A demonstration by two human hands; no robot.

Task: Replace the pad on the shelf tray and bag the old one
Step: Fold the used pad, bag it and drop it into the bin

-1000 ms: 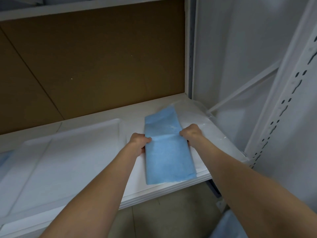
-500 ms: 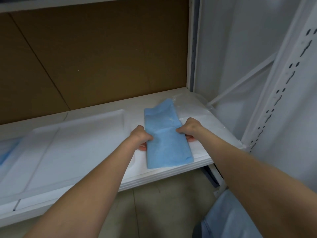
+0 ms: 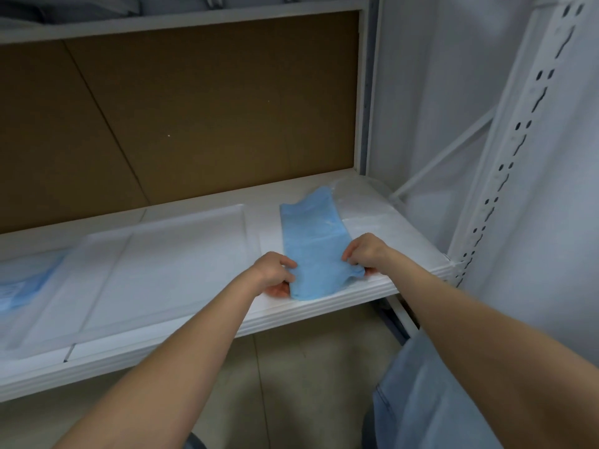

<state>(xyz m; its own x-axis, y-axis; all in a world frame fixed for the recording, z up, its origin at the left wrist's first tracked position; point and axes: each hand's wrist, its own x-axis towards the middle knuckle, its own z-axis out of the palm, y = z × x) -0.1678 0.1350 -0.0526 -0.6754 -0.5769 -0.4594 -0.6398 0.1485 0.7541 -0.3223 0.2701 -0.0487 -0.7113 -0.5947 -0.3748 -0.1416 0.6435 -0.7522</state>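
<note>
Folded blue pad lies lengthwise at frame centre, near end crumpled. Your left hand and right hand pinch its side edges.

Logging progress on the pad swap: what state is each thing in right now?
blue pad, folded narrow, lying on the shelf, near end bunched.
left hand, grips pad's left edge.
right hand, pinches pad's right edge.
white tray, flat on shelf, no pad inside.
clear bag, flat at shelf's right end.

Near end of pad now crumpled
</note>
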